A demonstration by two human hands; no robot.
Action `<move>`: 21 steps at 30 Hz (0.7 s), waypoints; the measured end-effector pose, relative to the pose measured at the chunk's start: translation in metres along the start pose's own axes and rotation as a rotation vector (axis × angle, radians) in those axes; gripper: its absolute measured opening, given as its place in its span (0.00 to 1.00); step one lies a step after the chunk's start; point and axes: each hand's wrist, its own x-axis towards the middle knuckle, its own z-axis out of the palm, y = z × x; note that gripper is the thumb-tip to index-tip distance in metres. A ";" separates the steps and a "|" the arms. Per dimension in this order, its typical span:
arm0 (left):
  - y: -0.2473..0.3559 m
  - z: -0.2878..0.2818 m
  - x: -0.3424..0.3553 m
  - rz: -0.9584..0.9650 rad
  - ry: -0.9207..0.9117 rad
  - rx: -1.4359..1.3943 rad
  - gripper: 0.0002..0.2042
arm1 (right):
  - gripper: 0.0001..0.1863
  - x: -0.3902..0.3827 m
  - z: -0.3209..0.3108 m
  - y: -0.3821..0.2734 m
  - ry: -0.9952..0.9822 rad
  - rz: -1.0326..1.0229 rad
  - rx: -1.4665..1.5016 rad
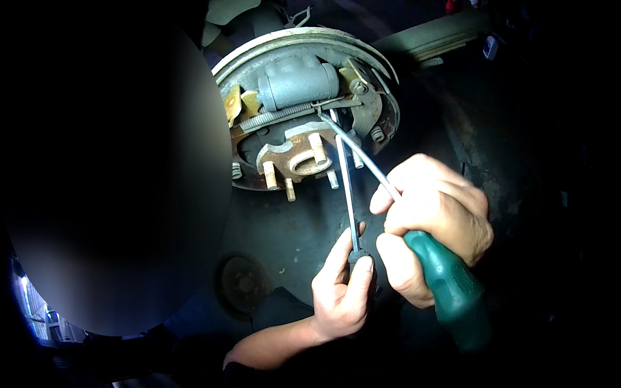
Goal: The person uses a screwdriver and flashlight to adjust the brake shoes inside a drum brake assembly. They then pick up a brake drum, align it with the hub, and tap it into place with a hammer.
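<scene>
An exposed drum brake assembly (375,107) fills the upper middle, lit brightly. My right hand (446,213) is closed round a screwdriver with a green handle (456,294). Its shaft slants up and left, its tip at the threaded adjuster rod (278,116) beneath the grey wheel cylinder (301,84). Lower and to the left, my left hand (339,301) pinches a second screwdriver (347,194) between thumb and fingers. That shaft points almost straight up and crosses near the first one; its dark handle is mostly hidden by the hand. Whether either tip touches the rod, I cannot tell.
Below the cylinder sits the rusty wheel hub (278,155) with several protruding studs (270,176). A round rusty part, probably a brake drum (242,284), lies on the floor. A large dark blurred shape (123,194) blocks the left side. Boards (427,42) lie at the back right.
</scene>
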 end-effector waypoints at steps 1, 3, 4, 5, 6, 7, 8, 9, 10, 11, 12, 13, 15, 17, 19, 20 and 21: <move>0.000 0.000 0.001 0.014 0.013 0.014 0.24 | 0.07 -0.006 -0.002 -0.001 -0.026 -0.009 -0.017; -0.001 0.004 0.004 0.037 0.025 0.045 0.24 | 0.07 -0.020 -0.002 0.000 -0.077 -0.055 -0.046; -0.004 0.002 0.003 0.030 0.015 0.011 0.24 | 0.07 -0.024 0.002 0.003 -0.108 -0.096 -0.048; -0.004 0.003 0.005 0.020 0.027 0.018 0.24 | 0.07 -0.025 -0.003 0.005 -0.109 -0.077 -0.043; 0.001 0.006 0.006 0.015 0.044 0.020 0.24 | 0.07 -0.019 -0.006 0.002 -0.113 -0.064 -0.045; 0.003 0.006 0.004 0.002 0.068 0.032 0.24 | 0.06 -0.009 -0.010 0.001 -0.107 -0.029 -0.034; 0.004 0.003 0.003 0.009 0.057 0.075 0.23 | 0.05 0.004 -0.015 -0.003 -0.107 0.014 -0.034; 0.004 0.001 0.003 0.016 0.039 0.112 0.23 | 0.05 0.010 -0.017 -0.006 -0.101 0.040 -0.042; 0.003 0.002 0.003 0.042 0.041 0.107 0.23 | 0.05 0.014 -0.018 -0.009 -0.092 0.077 -0.050; 0.003 0.002 0.003 0.034 0.036 0.093 0.23 | 0.05 0.017 -0.013 -0.008 -0.070 0.066 -0.045; 0.003 0.002 0.003 0.024 0.031 0.077 0.23 | 0.05 0.013 -0.011 -0.008 -0.032 0.065 -0.042; 0.001 0.000 0.002 0.012 0.030 0.062 0.23 | 0.05 0.007 -0.001 -0.007 0.012 0.065 -0.026; 0.000 0.002 0.003 0.030 0.048 0.055 0.24 | 0.06 -0.010 0.004 -0.004 -0.003 0.032 -0.021; 0.000 0.007 0.006 0.045 0.054 0.053 0.24 | 0.07 -0.028 -0.008 0.005 -0.168 -0.013 -0.046; 0.001 0.007 0.005 0.019 0.050 0.062 0.24 | 0.07 -0.022 -0.012 -0.002 -0.187 0.003 -0.038; -0.001 0.004 0.005 0.027 0.027 0.098 0.24 | 0.07 -0.012 -0.017 -0.002 -0.143 0.016 -0.041; -0.001 0.001 0.004 0.018 0.029 0.110 0.24 | 0.07 -0.001 -0.015 -0.002 -0.123 0.027 -0.038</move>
